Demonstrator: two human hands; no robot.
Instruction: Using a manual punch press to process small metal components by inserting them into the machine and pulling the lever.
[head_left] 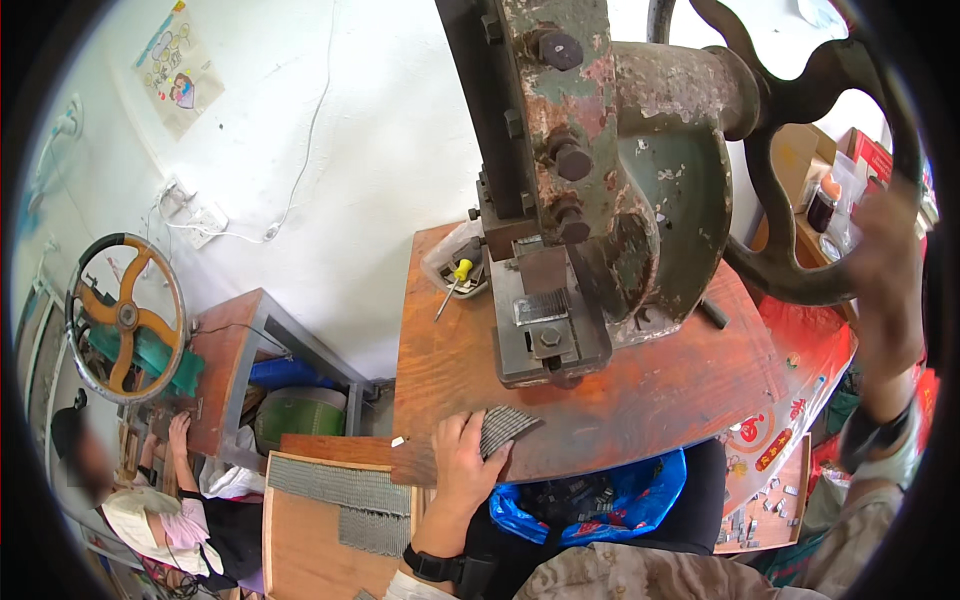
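On the wooden bench, my left hand (pixel 462 462) is closed around a slanted row of thin grey metal pieces (pixel 507 428), thumb and fingers along its side. Farther in stands a worn green hand press (pixel 570 130). In its lower die block (pixel 545 340) lies a small ridged metal piece (pixel 540 307), beneath the ram. At the far right, my right hand (pixel 890 250) is at the rim of the press's big handwheel (pixel 770 190). Motion smears its fingers, so their grip does not show.
A yellow-handled screwdriver (pixel 460 272) leans in a plastic tub (pixel 455 255) beside the press. A blue bag (pixel 650 495) with small dark pieces hangs open below the bench edge. At left are a wooden tray (pixel 300 545) of ridged metal rows and another person (pixel 150 510) near a second handwheel (pixel 127 316).
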